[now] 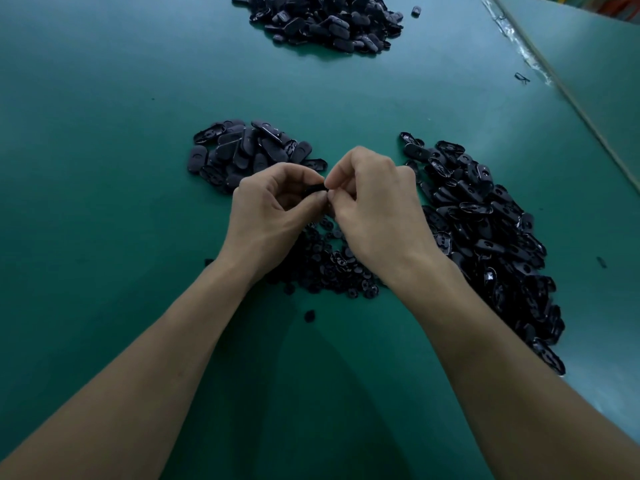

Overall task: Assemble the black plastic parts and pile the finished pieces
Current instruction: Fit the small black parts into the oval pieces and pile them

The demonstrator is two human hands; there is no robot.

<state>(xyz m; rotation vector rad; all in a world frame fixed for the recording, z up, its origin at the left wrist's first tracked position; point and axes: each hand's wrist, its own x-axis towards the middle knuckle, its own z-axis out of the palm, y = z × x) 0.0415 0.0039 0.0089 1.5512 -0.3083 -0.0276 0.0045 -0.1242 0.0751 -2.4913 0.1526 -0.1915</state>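
My left hand (273, 209) and my right hand (374, 206) meet above the green table, fingers curled, both pinching one small black plastic part (316, 189) between their fingertips; most of it is hidden. Behind my left hand lies a small pile of oval black pieces (242, 152). A long heap of open oval shells (485, 230) runs along the right. Under my wrists sits a heap of small round black parts (332, 268).
A large far pile of black pieces (329, 19) lies at the top of the green table (104, 168). A few stray parts lie loose, one (309, 315) near my forearms. A seam with a cord (571, 98) crosses the right side.
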